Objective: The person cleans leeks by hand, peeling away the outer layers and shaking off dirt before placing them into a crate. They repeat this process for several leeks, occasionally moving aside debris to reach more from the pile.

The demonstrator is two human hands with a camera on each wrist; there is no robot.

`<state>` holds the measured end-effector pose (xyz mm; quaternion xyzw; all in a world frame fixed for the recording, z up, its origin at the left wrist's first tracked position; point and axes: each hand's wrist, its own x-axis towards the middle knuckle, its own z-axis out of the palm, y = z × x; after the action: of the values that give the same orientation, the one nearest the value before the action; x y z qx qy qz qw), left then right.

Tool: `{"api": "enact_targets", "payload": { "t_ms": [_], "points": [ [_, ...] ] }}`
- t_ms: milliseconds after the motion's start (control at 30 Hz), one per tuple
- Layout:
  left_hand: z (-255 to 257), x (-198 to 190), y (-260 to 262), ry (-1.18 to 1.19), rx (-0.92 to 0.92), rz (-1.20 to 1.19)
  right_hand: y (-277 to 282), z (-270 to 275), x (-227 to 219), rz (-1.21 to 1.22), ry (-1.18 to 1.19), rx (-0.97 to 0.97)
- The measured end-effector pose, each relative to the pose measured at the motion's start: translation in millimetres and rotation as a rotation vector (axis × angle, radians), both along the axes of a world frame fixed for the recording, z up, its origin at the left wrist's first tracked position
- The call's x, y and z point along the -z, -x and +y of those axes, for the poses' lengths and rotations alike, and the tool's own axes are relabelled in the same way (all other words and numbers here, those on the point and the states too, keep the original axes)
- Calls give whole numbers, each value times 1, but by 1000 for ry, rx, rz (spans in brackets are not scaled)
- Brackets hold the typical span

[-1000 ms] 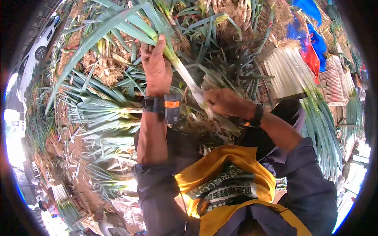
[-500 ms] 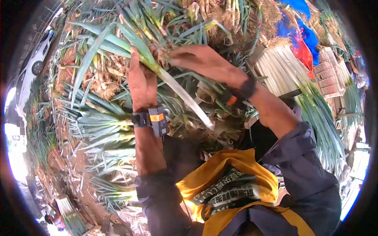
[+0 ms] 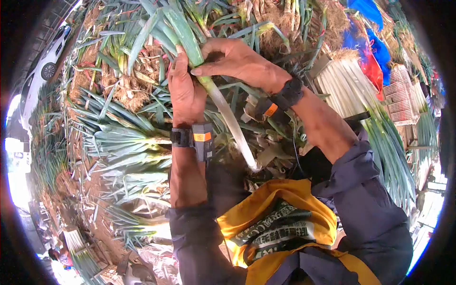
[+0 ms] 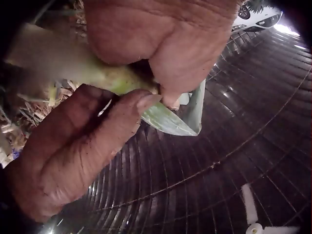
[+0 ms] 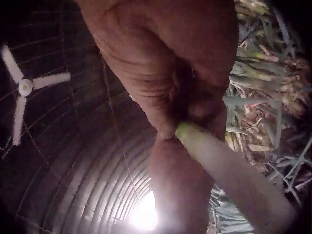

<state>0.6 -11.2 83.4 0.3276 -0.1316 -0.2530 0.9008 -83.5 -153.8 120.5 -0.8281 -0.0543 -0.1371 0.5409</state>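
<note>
Two hands are working on one leek, and I am seeing both close together in the head view. The left hand's fingers are clamping round its green part, while the right hand is pinching it just beside them, thumb and fingers curled on the leek. Its white stem is slanting down toward the yellow apron. Leafy leeks are lying on the left, and a pale-stemmed bundle is lying on the right.
</note>
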Motion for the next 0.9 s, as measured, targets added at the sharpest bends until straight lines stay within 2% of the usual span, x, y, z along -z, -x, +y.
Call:
{"api": "enact_targets", "payload": {
  "t_ms": [100, 200, 300, 400, 467, 500, 533, 567, 600, 667, 700, 767, 833, 867, 900],
  "points": [
    [-4, -4, 9, -58, 23, -22, 10, -1, -1, -22, 23, 44],
    [-7, 0, 14, -111, 14, -31, 23, 3, 5, -94, 134, 49],
    [-10, 0, 15, -141, -23, -12, 32, 16, 15, -268, 332, 174],
    [-16, -3, 5, -133, -110, -88, 35, 6, 10, -58, 58, 185],
    [-17, 3, -7, -111, -188, -197, 38, 15, 12, -222, -30, 167],
    [-13, 10, -15, -105, -231, -248, 46, 16, 10, -194, -163, 162],
    [-5, 17, -29, -194, -267, -191, 54, 17, 8, -172, -302, 160],
    [2, 26, -39, -168, -316, -102, 62, 18, 5, -155, -440, 163],
    [7, 19, -36, -156, -318, -67, 69, 5, 5, -199, -432, 172],
    [15, 13, -34, -154, -302, -91, 73, -46, 24, -29, -67, 280],
    [20, 16, -37, -162, -290, -143, 74, -71, 51, 192, 294, 365],
    [23, 19, -36, -175, -257, -176, 98, -84, 104, 631, 837, 271],
    [19, 2, -29, -194, -209, -140, 120, -67, 142, 352, 764, 252],
    [16, -6, -21, -98, -118, -241, 130, -62, 151, 219, 720, 247],
    [13, -3, -19, -79, -91, -191, 115, -54, 144, 72, 667, 206]
  ]
}}
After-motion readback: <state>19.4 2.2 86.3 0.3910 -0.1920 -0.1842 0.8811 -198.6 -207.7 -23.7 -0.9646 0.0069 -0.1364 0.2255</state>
